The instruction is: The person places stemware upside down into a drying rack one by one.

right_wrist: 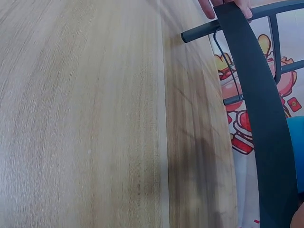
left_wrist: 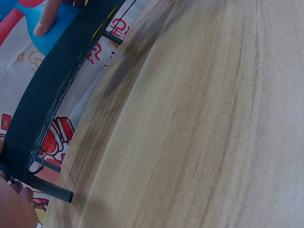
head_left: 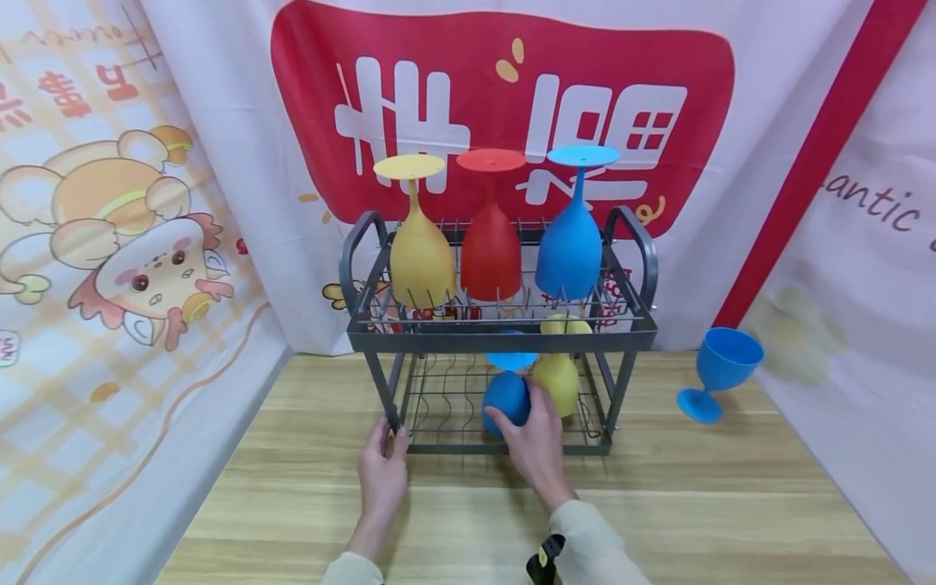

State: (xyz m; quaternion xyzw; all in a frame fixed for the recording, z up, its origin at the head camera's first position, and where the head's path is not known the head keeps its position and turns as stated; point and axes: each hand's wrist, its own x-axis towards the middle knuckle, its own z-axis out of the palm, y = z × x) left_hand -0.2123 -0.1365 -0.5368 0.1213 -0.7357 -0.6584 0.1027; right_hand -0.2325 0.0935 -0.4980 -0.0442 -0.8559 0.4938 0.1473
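Note:
A dark two-tier rack (head_left: 504, 337) stands on the table. My right hand (head_left: 537, 443) grips the bowl of an upside-down blue goblet (head_left: 504, 400) on the lower tier, thumb on its near side and fingers around its right. Just right of it sits an upside-down yellow goblet (head_left: 557, 382). My left hand (head_left: 383, 467) holds the rack's front left leg near the bottom; in the left wrist view part of that hand (left_wrist: 16, 204) shows at the rack's corner. The right wrist view catches only a sliver of the blue goblet (right_wrist: 297, 147) behind the lower rail (right_wrist: 261, 118).
Upside-down on the top tier stand a yellow goblet (head_left: 422, 260), a red goblet (head_left: 491, 256) and a blue goblet (head_left: 570, 252). Another blue goblet (head_left: 724, 361) stands upright on the table (head_left: 731, 496) to the right. Printed cloth (head_left: 504, 89) hangs behind and at both sides.

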